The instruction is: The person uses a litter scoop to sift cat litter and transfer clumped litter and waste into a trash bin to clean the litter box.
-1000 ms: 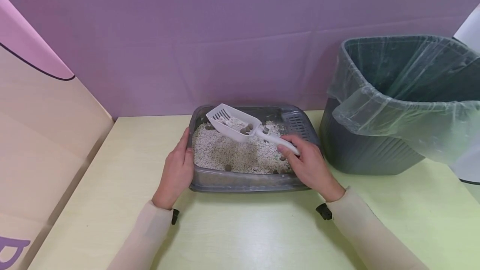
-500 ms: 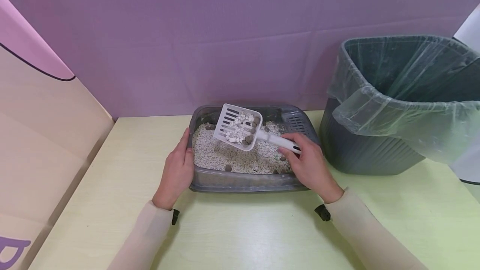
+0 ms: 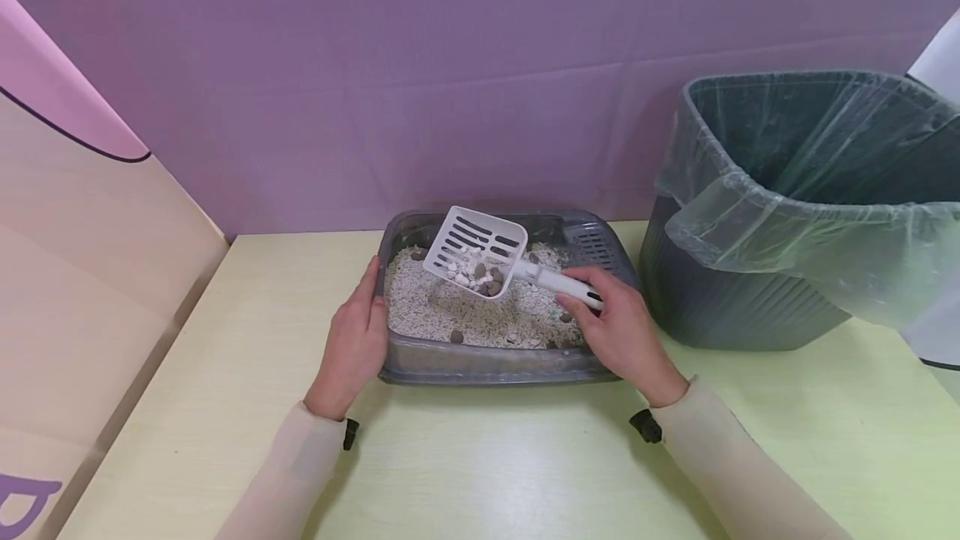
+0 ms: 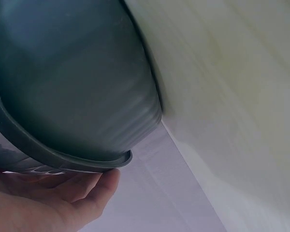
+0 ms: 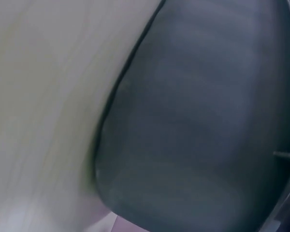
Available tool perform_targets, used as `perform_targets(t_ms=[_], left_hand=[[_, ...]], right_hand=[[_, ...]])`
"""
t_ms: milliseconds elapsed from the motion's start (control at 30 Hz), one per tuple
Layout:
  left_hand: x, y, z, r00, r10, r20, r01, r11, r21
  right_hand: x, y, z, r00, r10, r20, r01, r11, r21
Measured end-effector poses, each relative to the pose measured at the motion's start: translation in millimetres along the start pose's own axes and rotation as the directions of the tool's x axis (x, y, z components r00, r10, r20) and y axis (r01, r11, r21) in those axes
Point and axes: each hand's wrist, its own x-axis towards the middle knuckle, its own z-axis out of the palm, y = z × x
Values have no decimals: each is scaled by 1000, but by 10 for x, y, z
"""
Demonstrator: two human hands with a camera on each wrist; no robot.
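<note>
My right hand (image 3: 622,336) grips the handle of a white slotted litter scoop (image 3: 551,280) over a grey litter box (image 3: 495,365). Several brown balls (image 3: 491,282) and pale litter bits lie in the scoop, gathered at its near edge by the handle. Pale granular litter (image 3: 420,307) fills the box, with more brown balls scattered in it. Against the box's left rim rests my left hand (image 3: 356,344), fingers extended along it. From the left wrist, that hand (image 4: 63,203) touches the rim above the dark outer wall (image 4: 82,87). The right wrist view shows only the box's wall (image 5: 183,121) and the table.
A dark grey bin (image 3: 742,307) lined with a clear plastic bag (image 3: 795,232) stands right of the box. A purple backdrop (image 3: 450,90) rises behind the pale table (image 3: 480,457). At the left is a light panel (image 3: 90,273).
The scoop has turned from tilted sideways to facing me, then tipped slightly. Its contents have slid toward the near edge, baring more slots. My left hand and the box have stayed put.
</note>
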Motion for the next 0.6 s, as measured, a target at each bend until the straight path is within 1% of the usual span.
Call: perform_targets(t_ms=[233, 333, 433, 600], left_hand=[[-1, 3, -5, 1000, 0, 2, 0, 1000, -5], [0, 3, -2, 1000, -4, 2, 4, 1000, -6], [2, 4, -4, 1000, -4, 3, 4, 1000, -5], [0, 4, -6, 1000, -2, 2, 2, 1000, -8]], right_hand=[[-4, -6, -16, 995, 58, 84, -59, 998, 10], [-5, -4, -19, 993, 63, 99, -65, 998, 17], [-3, -3, -20, 995, 44, 85, -46, 999, 19], [-8, -40, -62, 1000, -2, 26, 1, 1000, 21]])
